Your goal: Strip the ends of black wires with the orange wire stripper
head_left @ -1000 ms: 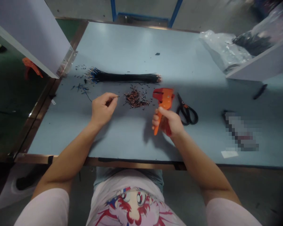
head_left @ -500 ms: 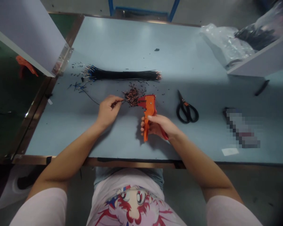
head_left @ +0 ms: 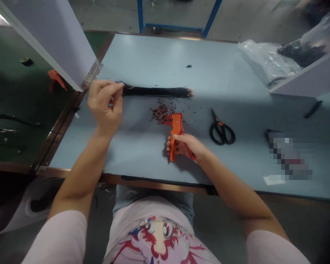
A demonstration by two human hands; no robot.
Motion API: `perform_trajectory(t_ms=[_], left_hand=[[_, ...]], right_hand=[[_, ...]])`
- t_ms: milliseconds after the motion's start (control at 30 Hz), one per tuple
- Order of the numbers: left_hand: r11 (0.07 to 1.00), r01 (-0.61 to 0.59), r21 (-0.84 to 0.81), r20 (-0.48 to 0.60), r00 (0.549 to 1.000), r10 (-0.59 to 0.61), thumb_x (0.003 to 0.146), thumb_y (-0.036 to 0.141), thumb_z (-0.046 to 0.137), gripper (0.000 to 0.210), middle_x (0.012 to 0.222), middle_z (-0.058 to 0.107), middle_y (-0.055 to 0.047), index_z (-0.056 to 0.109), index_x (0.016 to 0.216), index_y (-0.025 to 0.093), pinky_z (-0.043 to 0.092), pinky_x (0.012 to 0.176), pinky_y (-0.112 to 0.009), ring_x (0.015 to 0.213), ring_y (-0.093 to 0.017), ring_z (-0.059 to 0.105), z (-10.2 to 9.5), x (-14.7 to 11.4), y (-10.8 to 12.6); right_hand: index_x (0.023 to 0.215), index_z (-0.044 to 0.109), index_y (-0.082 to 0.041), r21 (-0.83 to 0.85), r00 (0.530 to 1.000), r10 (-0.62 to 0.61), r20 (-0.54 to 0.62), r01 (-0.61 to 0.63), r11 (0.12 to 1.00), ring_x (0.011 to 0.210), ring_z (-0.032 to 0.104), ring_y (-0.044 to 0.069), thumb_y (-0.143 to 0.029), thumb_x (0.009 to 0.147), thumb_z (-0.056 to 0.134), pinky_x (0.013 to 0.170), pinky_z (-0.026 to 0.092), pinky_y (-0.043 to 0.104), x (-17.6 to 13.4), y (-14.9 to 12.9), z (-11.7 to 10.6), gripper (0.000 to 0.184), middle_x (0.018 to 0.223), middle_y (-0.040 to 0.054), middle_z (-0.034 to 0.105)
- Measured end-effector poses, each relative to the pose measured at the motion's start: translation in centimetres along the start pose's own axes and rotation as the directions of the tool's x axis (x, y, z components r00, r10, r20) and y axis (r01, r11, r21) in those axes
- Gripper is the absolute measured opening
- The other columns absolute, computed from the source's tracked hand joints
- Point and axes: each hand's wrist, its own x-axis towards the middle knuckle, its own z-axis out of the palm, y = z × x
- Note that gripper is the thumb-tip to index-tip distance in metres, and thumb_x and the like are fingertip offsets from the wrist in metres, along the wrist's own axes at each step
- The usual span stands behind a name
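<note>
My left hand [head_left: 106, 104] is raised over the left end of a bundle of thin black wires [head_left: 156, 91], hiding that end. Its thumb and forefinger are pinched on a black wire, of which only a short coppery tip seems to show against the bundle. In my right hand [head_left: 185, 146] is an orange and red wire stripper [head_left: 176, 126], held upright by its handles. The stripper's jaws point left, beside a pile of short black and copper-coloured scraps [head_left: 161, 112].
Black-handled scissors [head_left: 222, 132] lie to the right of the stripper. Further right are a blurred-out object [head_left: 288, 156], a white paper slip [head_left: 274, 180] and a dark strip [head_left: 314, 109]. Clear plastic bags [head_left: 269, 58] sit at the back right. An upright panel [head_left: 55, 40] borders the left.
My left hand has moved up and left with the wire, from beside the stripper's jaws to the bundle's left end. The right hand keeps its hold; the camera view has shifted slightly.
</note>
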Motion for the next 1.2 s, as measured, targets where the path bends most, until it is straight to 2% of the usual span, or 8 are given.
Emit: perform_trajectory(t_ms=[167,267,367,533,733,867,1033,1200], left_hand=[[0.974,-0.166,0.152,-0.061,0.982,0.177,0.091,0.027,0.055,0.015,0.087,0.062,-0.001,0.067,0.100,0.023,0.049,0.076,-0.032,0.081,-0.011,0.057,-5.3,3.7,0.8],[0.975,-0.158,0.154,0.062,0.987,0.150,0.087,0.022,0.059,0.016,0.087,0.064,-0.001,0.068,0.100,0.024,0.048,0.075,-0.032,0.077,-0.011,0.056,-7.2,3.4,1.7],[0.999,0.014,0.043,0.339,0.940,-0.028,0.083,0.019,0.059,0.014,0.082,0.065,-0.002,0.069,0.091,0.022,0.046,0.063,-0.027,0.070,-0.011,0.055,-6.2,-0.3,2.2],[0.927,0.368,-0.066,0.687,0.691,-0.225,0.080,0.017,0.058,0.012,0.077,0.066,-0.002,0.069,0.083,0.019,0.047,0.067,-0.027,0.072,-0.014,0.059,-0.1,-8.7,2.5],[0.809,0.538,-0.235,0.565,0.753,-0.337,0.080,0.018,0.060,0.010,0.079,0.064,-0.003,0.069,0.084,0.018,0.047,0.067,-0.026,0.069,-0.012,0.057,5.2,-9.1,4.9],[0.784,0.527,-0.326,0.506,0.798,-0.326,0.080,0.018,0.063,0.005,0.077,0.063,-0.002,0.068,0.080,0.018,0.044,0.061,-0.022,0.069,-0.010,0.056,4.7,-8.2,7.1],[0.853,0.321,-0.413,0.495,0.865,-0.086,0.081,0.018,0.063,0.006,0.077,0.062,-0.002,0.068,0.085,0.019,0.043,0.057,-0.020,0.066,-0.009,0.054,2.9,-8.7,7.7],[0.868,0.175,-0.466,0.499,0.862,0.094,0.083,0.017,0.060,0.010,0.078,0.063,-0.003,0.067,0.090,0.020,0.047,0.065,-0.022,0.072,-0.011,0.058,2.6,-9.2,7.6]], right_hand=[[0.088,0.060,-0.012,-0.003,1.000,-0.017,0.004,0.017,1.000,0.068,0.069,0.023,-0.022,0.082,0.061,0.064,0.058,0.040,0.2,0.2,-0.1,0.012,0.077,0.0092,0.067],[0.088,0.060,-0.012,-0.006,1.000,-0.022,0.001,0.022,1.000,0.068,0.068,0.023,-0.023,0.083,0.061,0.064,0.058,0.040,0.1,0.2,0.1,0.012,0.077,0.0089,0.068],[0.086,0.060,-0.012,-0.009,0.999,-0.031,-0.008,0.031,0.999,0.068,0.068,0.023,-0.023,0.081,0.062,0.063,0.058,0.039,-0.1,0.1,0.3,0.012,0.076,0.0089,0.067],[0.086,0.059,-0.013,0.005,1.000,-0.023,0.004,0.023,1.000,0.066,0.068,0.022,-0.023,0.078,0.065,0.064,0.057,0.039,0.0,0.1,0.3,0.014,0.076,0.0084,0.067],[0.088,0.059,-0.014,0.038,0.993,-0.119,0.004,0.119,0.992,0.067,0.068,0.020,-0.025,0.073,0.070,0.064,0.057,0.037,0.1,0.1,0.1,0.022,0.079,0.0081,0.068],[0.090,0.057,-0.015,0.061,0.960,-0.263,-0.092,0.269,0.961,0.071,0.068,0.019,-0.020,0.066,0.075,0.064,0.057,0.034,0.2,0.3,0.3,0.031,0.087,0.0075,0.069],[0.091,0.057,-0.017,0.099,0.941,-0.313,-0.125,0.326,0.940,0.073,0.067,0.017,-0.018,0.060,0.079,0.069,0.056,0.033,0.1,0.5,0.8,0.038,0.082,0.0018,0.066],[0.091,0.058,-0.017,0.013,0.946,-0.312,-0.085,0.315,0.949,0.070,0.065,0.016,-0.020,0.058,0.081,0.068,0.055,0.031,-0.2,1.0,1.2,0.040,0.081,0.0007,0.064]])
